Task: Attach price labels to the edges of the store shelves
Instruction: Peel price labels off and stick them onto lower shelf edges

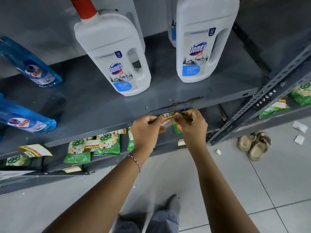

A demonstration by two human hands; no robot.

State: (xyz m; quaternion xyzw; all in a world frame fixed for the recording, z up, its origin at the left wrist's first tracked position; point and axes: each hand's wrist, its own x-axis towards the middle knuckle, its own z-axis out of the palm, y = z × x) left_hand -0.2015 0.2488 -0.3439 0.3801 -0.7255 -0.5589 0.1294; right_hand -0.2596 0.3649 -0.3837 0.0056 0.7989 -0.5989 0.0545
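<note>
floor: pale grey tiles (227, 190) across the bottom of the frame, small white paper scraps (299, 139) lying at the right
shelf unit: grey metal shelf (104, 105) fills the upper half, with a slotted upright post (262, 101) cutting diagonally down the right side
shelf edge: the front lip has a rough, rusty-looking patch (186, 102) just above the hands
bottles on top: two white Domex jugs, one centre-left (116, 52) with a red cap, one upper right (202, 39); two blue Colin bottles at the left edge, upper one (33, 68) and lower one (25, 120)
lower shelf: green packets (94, 145) lined up under the shelf, a few yellow-and-white price tags (36, 149) already stuck around there
price label: yellow, red and white price label (168, 121), held right at the front edge of the shelf in the middle of the frame, bent into a curve, some handwriting on the white part that's too small to read
left hand: left hand (146, 132) has its grip pinching the label's left end, thumb on top; thin beaded bracelet (133, 161) on that wrist
right hand: right hand (191, 125) pinching the label's right end, fingers curled tight just under the shelf lip
also: pair of tan sandals (255, 145) on the floor at the right, and the person's grey trousers (151, 221) at the bottom centre
</note>
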